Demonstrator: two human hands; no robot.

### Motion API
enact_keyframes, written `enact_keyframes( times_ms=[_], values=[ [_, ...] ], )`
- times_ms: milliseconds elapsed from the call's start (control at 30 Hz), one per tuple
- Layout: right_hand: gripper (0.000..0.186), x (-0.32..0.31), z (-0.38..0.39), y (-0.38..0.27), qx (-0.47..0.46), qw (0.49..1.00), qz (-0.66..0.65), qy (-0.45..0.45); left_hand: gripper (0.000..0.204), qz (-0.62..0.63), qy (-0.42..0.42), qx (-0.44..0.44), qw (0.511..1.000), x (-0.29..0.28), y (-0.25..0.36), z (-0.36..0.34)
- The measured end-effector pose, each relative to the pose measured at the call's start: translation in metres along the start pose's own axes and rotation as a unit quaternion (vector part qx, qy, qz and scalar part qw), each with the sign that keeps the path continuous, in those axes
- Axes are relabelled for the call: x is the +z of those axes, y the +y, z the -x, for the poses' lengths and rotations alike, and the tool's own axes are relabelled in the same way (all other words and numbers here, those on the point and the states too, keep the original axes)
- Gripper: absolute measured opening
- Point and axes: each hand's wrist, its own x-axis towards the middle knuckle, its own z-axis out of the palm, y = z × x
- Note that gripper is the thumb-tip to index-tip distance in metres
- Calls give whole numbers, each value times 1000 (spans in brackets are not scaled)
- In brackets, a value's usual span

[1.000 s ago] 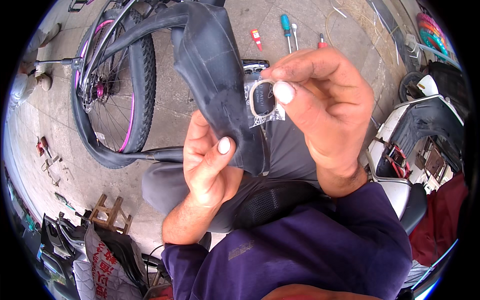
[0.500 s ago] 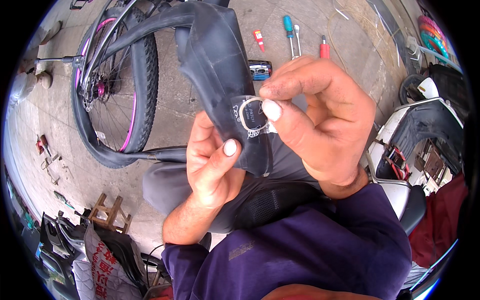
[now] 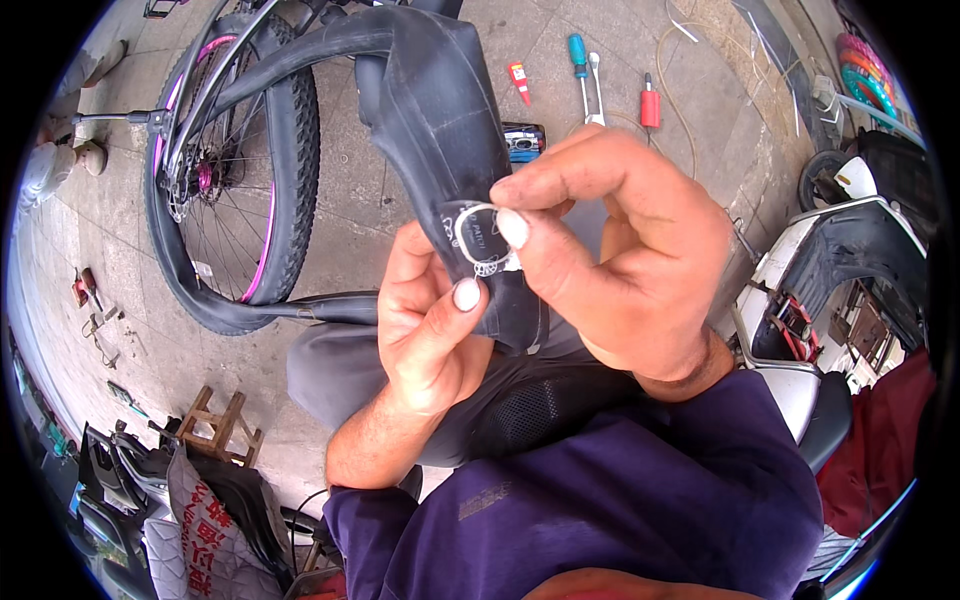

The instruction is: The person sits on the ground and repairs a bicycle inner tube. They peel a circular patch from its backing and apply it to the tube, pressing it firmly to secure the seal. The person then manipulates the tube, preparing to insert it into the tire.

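A black bicycle inner tube (image 3: 445, 115) runs from the wheel (image 3: 295, 180) at the left and bulges wide in front of me. My left hand (image 3: 425, 350) is closed round its near part, thumb on top. Between the thumb and forefinger of my right hand (image 3: 635, 250) is pinched a clear patch film (image 3: 478, 240) with a pale ring and white print. The film lies over the tube, just above my left thumb; whether it touches the rubber I cannot tell. The wheel has a knobbly tyre and a pink-edged rim.
On the paved ground beyond my hands lie a red glue tube (image 3: 518, 83), a teal-handled screwdriver (image 3: 577, 58), a spanner (image 3: 596, 85), a red-handled tool (image 3: 650, 105) and a blue-and-black cylinder (image 3: 523, 142). A wooden stool (image 3: 215, 430) stands lower left; a white scooter body (image 3: 785, 395) is at right.
My right hand has moved left with the patch film, bringing it farther over the tube and closer to my left thumb. The left hand has shifted only slightly.
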Motion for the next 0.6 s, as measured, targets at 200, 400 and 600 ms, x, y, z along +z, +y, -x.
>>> enact_keyframes(
  times_ms=[200,400,600],
  values=[
    [18,-9,2,-6,78,987,-117,74,53,41,-29,12,999,-1,-1,-1],
    [18,1,5,-7,41,999,-13,-10,52,-19,5,4,1000,2,1,2],
    [17,9,4,-9,51,999,-11,-2,54,-13,-3,0,1000,1,2,4]
  ],
)
